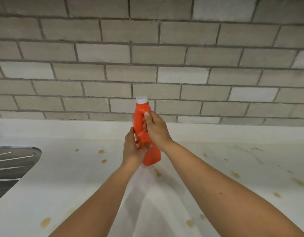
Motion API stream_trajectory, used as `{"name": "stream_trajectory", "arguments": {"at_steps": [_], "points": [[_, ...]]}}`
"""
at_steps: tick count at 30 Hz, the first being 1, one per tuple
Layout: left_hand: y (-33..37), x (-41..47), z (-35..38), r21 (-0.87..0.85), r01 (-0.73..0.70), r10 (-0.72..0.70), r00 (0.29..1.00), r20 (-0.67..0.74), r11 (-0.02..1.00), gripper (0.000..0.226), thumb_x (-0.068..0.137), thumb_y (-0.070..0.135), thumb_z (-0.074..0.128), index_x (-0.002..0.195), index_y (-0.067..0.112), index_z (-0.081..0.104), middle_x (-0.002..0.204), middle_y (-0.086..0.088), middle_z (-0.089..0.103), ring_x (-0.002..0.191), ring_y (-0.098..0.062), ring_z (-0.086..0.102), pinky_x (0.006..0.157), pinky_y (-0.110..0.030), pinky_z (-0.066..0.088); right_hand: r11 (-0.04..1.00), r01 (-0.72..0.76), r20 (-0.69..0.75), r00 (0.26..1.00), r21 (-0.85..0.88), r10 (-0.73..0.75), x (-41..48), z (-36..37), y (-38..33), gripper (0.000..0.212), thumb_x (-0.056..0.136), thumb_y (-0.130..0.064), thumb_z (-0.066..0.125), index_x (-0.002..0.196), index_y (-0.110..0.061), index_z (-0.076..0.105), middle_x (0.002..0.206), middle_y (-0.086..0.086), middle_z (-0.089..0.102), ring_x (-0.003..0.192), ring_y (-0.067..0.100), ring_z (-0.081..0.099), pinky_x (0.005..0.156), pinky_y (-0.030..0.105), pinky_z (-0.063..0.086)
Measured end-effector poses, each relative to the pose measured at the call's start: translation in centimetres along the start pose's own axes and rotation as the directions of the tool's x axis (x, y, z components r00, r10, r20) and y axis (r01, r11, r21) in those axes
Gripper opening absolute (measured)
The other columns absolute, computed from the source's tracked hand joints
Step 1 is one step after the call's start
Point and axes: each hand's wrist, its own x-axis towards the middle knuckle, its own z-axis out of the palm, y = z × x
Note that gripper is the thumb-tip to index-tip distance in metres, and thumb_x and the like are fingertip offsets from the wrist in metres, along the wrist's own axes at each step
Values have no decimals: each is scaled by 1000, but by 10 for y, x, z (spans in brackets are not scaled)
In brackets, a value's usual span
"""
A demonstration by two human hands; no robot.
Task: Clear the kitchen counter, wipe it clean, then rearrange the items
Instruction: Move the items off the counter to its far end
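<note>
**Item 1:** orange bottle [152, 156], qty 1, w/ white cap [141, 99], qty 1, closed. Loc: right of the sink drainer [12, 166], well apart from it, over the white counter [79, 177] and toward the brick wall [147, 57]. Long axis near upright, cap end up & tipped slightly toward the drainer. We can't tell if the base touches the counter or hangs just above it.

**Item 2:** hands, qty 2, both on the bottle.
- Upper: right hand [156, 129], fingers curled round the handle, thumb on the shoulder.
- Lower: left hand [132, 149], on the drainer side, wrapped round the waist, thumb across the front.
- Neither is nearer. We judge the right has the firmer hold.

**Item 3:** brownish stains [101, 151], approx. a dozen by our count. They are scattered on the counter right of the drainer, either side of the bottle. Some are too faint to count.

**Note:** the bottle is the only loose item in view. The next move prob. lifts it along that axis, then off the counter. Wipe not yet done.
</note>
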Motion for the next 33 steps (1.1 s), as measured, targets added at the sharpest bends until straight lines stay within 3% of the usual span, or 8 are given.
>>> {"name": "stream_trajectory", "arguments": {"at_steps": [7,12,17,21,25,31,33], "points": [[42,-27,66,-81,-96,105,988,117,992,67,76,4,71,130,25,38,108,15,43,87,-1,51,65,-11,43,997,-13,-166,986,-73,1,-30,-84,-20,33,100,-33,34,71,-26,45,69,-4,52,76,17,54,76,32,44],[79,-59,131,-130,-161,186,960,211,978,60,76,1,70,120,27,39,96,23,45,81,5,51,62,-10,44,984,0,-273,961,-177,-49,-61,-165,-26,32,101,-31,34,81,-13,50,74,5,56,75,21,55,75,37,46],[118,-108,211,-185,-182,234,921,313,966,67,76,2,71,132,19,37,113,8,43,87,-6,52,62,-10,45,968,-35,-393,917,-250,-68,-104,-257,-27,32,100,-31,36,71,-24,46,70,-1,55,76,21,56,75,38,46],[142,-153,277,-265,-212,303,879,369,940,64,73,3,74,122,28,40,106,12,47,88,-8,53,62,-6,46,953,-84,-456,888,-293,-62,-146,-334,-24,32,99,-33,36,77,-14,50,73,6,57,73,23,55,75,42,47],[160,-196,341,-277,-206,312,850,425,938,74,71,9,77,133,22,39,126,-3,46,106,-21,53,76,-17,45,937,-120,-479,876,-328,-55,-188,-405,-21,33,100,-32,36,82,-9,53,74,10,57,72,22,54,73,41,47],[190,-255,421,-301,-176,315,799,513,937,77,73,10,76,138,18,34,134,-4,41,113,-24,51,86,-28,47,915,-175,-521,852,-363,-43,-238,-499,-11,32,100,-30,36,79,-12,51,71,6,58,71,19,55,74,39,47],[196,-266,443,-291,-175,314,777,545,941,82,71,14,78,139,18,32,137,-3,40,111,-20,50,87,-28,47,927,-197,-548,836,-320,-12,-249,-528,-7,33,100,-31,36,78,-12,52,67,2,56,66,15,54,69,33,45]]}}
